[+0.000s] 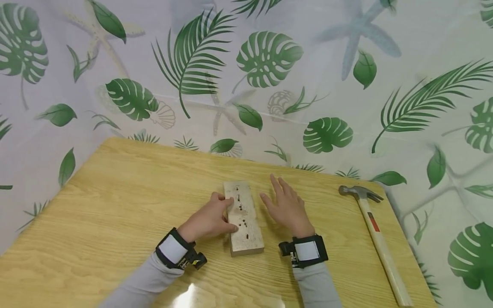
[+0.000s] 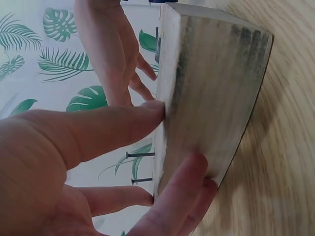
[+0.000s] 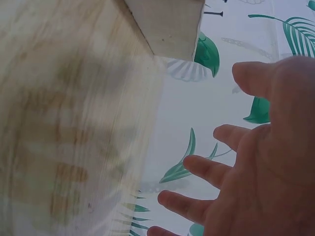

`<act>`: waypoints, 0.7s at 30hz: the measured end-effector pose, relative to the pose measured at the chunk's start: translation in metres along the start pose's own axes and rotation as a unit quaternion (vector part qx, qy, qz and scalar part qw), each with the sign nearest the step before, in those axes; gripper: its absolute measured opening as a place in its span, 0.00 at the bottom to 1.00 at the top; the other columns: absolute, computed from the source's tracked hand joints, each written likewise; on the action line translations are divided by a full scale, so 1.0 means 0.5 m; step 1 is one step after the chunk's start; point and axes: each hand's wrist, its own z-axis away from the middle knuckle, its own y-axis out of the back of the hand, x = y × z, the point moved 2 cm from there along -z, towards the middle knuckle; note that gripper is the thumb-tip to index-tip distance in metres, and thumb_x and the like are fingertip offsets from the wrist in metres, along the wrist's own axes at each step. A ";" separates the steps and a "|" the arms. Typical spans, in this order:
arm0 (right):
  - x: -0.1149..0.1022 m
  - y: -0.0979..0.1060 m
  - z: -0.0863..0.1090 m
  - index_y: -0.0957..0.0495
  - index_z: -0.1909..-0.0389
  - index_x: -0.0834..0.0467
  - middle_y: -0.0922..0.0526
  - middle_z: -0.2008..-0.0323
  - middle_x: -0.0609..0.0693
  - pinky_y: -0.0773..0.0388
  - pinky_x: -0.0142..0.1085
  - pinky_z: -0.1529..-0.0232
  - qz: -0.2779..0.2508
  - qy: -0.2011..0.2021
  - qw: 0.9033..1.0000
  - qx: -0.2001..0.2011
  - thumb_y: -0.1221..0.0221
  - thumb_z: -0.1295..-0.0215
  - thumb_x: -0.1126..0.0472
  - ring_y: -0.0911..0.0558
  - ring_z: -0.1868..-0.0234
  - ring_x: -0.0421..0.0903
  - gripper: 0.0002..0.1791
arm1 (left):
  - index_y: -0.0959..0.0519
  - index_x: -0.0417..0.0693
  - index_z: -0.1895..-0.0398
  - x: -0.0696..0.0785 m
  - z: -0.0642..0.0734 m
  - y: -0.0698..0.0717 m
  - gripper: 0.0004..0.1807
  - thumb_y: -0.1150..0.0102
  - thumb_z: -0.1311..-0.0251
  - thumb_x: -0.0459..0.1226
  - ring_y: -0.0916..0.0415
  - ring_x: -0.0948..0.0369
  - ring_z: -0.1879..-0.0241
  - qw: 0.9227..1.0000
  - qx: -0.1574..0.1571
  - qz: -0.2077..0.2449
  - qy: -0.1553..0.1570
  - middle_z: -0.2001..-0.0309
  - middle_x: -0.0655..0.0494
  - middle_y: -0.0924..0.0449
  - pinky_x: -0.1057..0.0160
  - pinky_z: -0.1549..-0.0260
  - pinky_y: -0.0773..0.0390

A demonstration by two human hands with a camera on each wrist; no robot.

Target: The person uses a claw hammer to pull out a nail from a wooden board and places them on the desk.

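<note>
Hammer (image 1: 379, 241) right of wooden block (image 1: 250, 211) — head view only.

Left grip (image 1: 208, 220) holds, bent inward; right grip (image 1: 288, 209) hovers, 5 digits (image 3: 207, 170) spread.

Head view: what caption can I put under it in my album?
Left hand touching a block, right hand open beside it, hammer on the right of the table.

No text is legible; the label (image 1: 373, 222) on the hammer (image 1: 381, 244) is too small.
</note>
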 end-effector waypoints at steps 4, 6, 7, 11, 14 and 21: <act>0.002 -0.001 -0.001 0.56 0.17 0.49 0.51 0.20 0.61 0.51 0.72 0.30 0.002 -0.008 1.000 -0.002 0.57 0.22 0.37 0.48 0.22 0.68 0.41 | 0.39 0.35 0.24 0.005 -0.004 -0.006 0.48 0.24 0.44 0.40 0.22 0.63 0.64 1.000 -0.007 0.008 -0.007 0.28 0.34 0.45 0.65 0.65 0.21; 0.002 0.001 -0.001 0.56 0.17 0.50 0.51 0.20 0.61 0.51 0.72 0.30 -0.001 -0.010 1.000 0.000 0.57 0.22 0.38 0.48 0.22 0.68 0.40 | 0.39 0.35 0.24 0.006 -0.004 -0.009 0.48 0.24 0.44 0.39 0.22 0.63 0.64 1.000 -0.011 0.012 -0.008 0.28 0.34 0.46 0.65 0.65 0.21; 0.005 0.004 0.000 0.56 0.17 0.50 0.51 0.20 0.62 0.51 0.73 0.30 -0.004 -0.012 1.000 0.000 0.57 0.21 0.38 0.48 0.22 0.68 0.40 | 0.40 0.35 0.23 0.006 -0.005 -0.010 0.49 0.24 0.44 0.39 0.22 0.63 0.63 1.000 -0.014 0.016 -0.008 0.28 0.35 0.46 0.66 0.65 0.21; 0.017 0.024 0.005 0.55 0.17 0.54 0.50 0.21 0.64 0.48 0.72 0.31 -0.006 -0.022 1.000 0.007 0.56 0.21 0.40 0.46 0.24 0.70 0.40 | 0.40 0.36 0.23 0.007 -0.007 -0.014 0.49 0.24 0.44 0.39 0.23 0.63 0.63 1.000 -0.018 0.022 -0.009 0.27 0.36 0.47 0.65 0.64 0.22; 0.029 0.051 0.014 0.53 0.18 0.58 0.48 0.22 0.67 0.44 0.72 0.32 -0.009 -0.037 0.999 0.019 0.55 0.21 0.43 0.44 0.25 0.73 0.40 | 0.40 0.36 0.23 0.007 -0.006 -0.013 0.48 0.25 0.43 0.40 0.24 0.60 0.60 1.000 -0.015 0.013 -0.019 0.27 0.36 0.46 0.63 0.62 0.22; 0.070 0.089 0.066 0.50 0.20 0.62 0.44 0.25 0.71 0.35 0.70 0.38 -0.029 -0.084 0.996 0.012 0.52 0.22 0.46 0.39 0.29 0.73 0.39 | 0.39 0.44 0.22 0.000 0.000 -0.009 0.47 0.27 0.41 0.46 0.27 0.53 0.56 0.999 -0.012 -0.039 -0.015 0.33 0.35 0.37 0.57 0.58 0.23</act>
